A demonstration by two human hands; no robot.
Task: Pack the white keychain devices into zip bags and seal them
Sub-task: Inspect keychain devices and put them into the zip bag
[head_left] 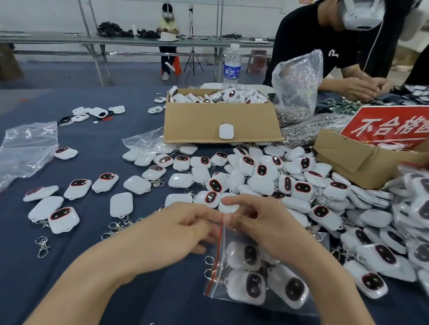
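My bench (pixel 81 275) carried a cardboard box (pixel 220 118); white keychain devices (pixel 262 170) lay loose in front of it. Nearer me than the box, a zip bag (pixel 275 284) held several, and my left hand (pixel 176 233) and right hand (pixel 262 228), touching, pinched its red-striped mouth.

Cardboard: two in all. The big open box (pixel 219 122) is the landmark, with a second box (pixel 364 162) to its right. One water bottle (pixel 231 65) behind the big open box. One red sign (pixel 393 123) in the second box. One clear bag of metal rings (pixel 296 84) at the landmark's right rear. White keychain devices (pixel 261 178) loose in front of it: dozens, past counting. One single device (pixel 226 131) on its front flap. One zip bag (pixel 263 278) in front, with at least three devices inside. Two hands on it: left hand (pixel 176 229), right hand (pixel 262 226). Other people (pixel 323 37) beyond: three.
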